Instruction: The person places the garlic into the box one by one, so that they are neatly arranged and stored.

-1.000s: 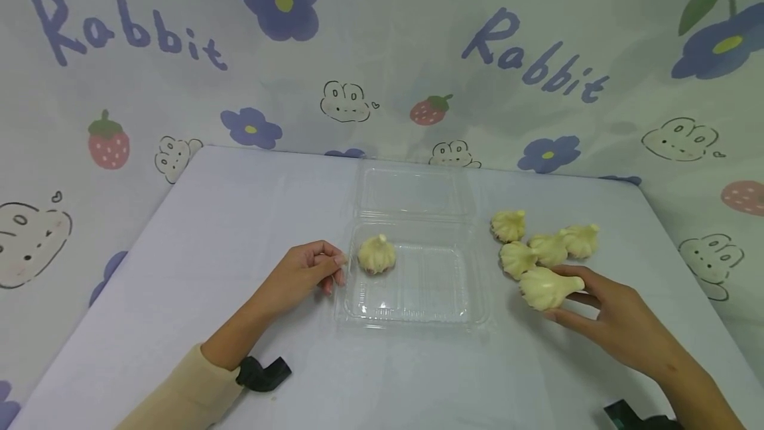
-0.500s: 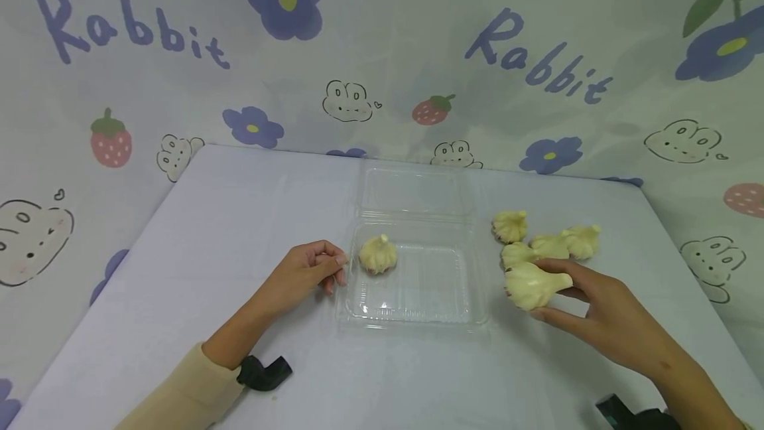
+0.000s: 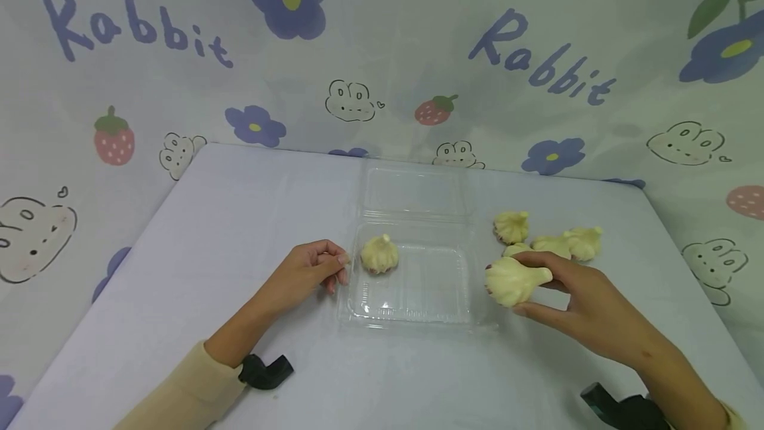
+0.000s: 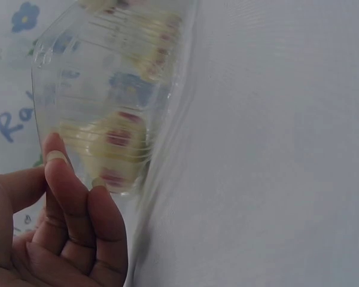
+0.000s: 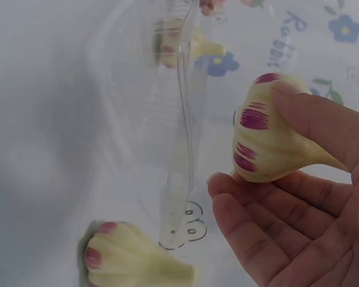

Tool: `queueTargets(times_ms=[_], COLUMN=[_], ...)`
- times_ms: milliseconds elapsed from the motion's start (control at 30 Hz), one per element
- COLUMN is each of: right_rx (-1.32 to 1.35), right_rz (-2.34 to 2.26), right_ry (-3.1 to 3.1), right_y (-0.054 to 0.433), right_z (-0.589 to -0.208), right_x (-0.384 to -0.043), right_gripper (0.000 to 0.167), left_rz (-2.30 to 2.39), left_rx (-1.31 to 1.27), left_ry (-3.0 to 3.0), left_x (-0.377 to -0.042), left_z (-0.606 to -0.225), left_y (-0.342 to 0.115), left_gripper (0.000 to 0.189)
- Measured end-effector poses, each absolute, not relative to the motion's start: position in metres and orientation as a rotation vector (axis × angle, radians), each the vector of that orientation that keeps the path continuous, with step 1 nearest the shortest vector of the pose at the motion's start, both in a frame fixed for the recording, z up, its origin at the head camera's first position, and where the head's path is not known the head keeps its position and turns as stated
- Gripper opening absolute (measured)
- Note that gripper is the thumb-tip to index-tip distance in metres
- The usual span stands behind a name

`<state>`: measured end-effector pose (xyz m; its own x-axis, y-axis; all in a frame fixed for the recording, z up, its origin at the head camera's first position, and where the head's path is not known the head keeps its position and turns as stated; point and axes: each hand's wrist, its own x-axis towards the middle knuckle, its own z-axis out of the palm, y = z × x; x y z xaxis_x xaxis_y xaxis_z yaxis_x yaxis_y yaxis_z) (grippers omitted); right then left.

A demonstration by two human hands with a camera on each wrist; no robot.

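My right hand [image 3: 587, 297] holds a garlic bulb [image 3: 513, 281] between thumb and fingers, raised beside the right edge of a clear plastic clamshell box [image 3: 412, 325]. In the right wrist view this garlic bulb [image 5: 269, 131] shows purple streaks, and its stem points toward the palm. My left hand [image 3: 313, 267] pinches the box's left rim with curled fingers; the left wrist view has the fingertips [image 4: 55, 156] right at that rim. Inside the box, at its left side, another garlic bulb [image 3: 379, 255] sits with its stem up. The box's lid [image 3: 414, 191] lies folded back.
Several garlic bulbs cluster on the white table to the right of the box, among them a rear bulb [image 3: 510, 227] and a right-hand bulb [image 3: 583, 243]. My right hand partly covers the nearest one. A patterned cloth backdrop [image 3: 382, 38] stands behind the table [image 3: 268, 198].
My right hand has carried its garlic bulb left, away from the cluster and up to the box's right edge. My left hand has stayed at the left rim.
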<state>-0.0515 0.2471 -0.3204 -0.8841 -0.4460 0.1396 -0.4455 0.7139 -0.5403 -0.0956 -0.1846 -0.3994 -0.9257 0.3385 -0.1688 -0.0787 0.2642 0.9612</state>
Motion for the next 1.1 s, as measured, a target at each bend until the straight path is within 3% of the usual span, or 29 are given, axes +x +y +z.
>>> queueTargets(times_ms=[1100], right_rx=[-0.862], right_rz=[-0.917], right_ry=[2.750], right_y=[0.150], right_z=[-0.327], right_x=[-0.073], right_gripper=[0.062], left_rz=[1.719], left_rx=[0.262], left_ry=[2.198], left_x=[-0.096], left_z=[-0.402], left_y=[-0.184], left_gripper=[0.025])
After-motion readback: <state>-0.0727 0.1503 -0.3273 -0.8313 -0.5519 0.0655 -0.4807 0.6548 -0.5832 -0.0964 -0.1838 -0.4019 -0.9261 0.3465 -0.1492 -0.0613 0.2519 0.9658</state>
